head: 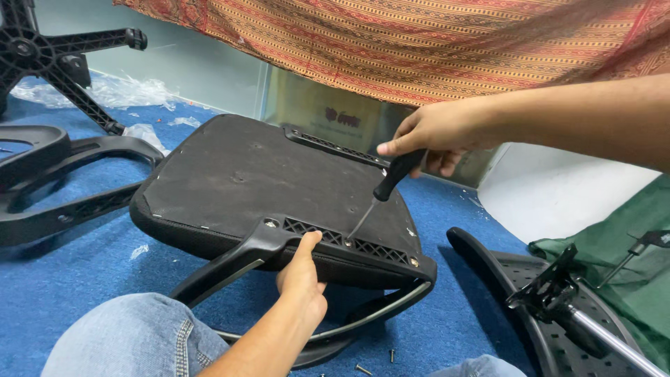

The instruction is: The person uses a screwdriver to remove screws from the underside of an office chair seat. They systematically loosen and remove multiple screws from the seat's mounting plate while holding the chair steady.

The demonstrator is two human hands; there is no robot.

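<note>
A blue carpet [63,279] covers the floor, with a striped red and gold cloth [419,42] hanging across the top of the view. An upturned black chair seat [251,181] lies tilted on the carpet in the centre, its underside facing up. A black armrest frame [230,269] is fixed along its near edge. The left hand [301,276] grips that near edge, thumb on top, fingers curled under. The right hand [436,132] is closed around the black handle of a screwdriver [387,187], whose tip seems to meet a screw hole in the bracket, though the contact is too small to confirm. Loose screws [363,368] lie on the carpet near a denim-clad knee [132,335].
</note>
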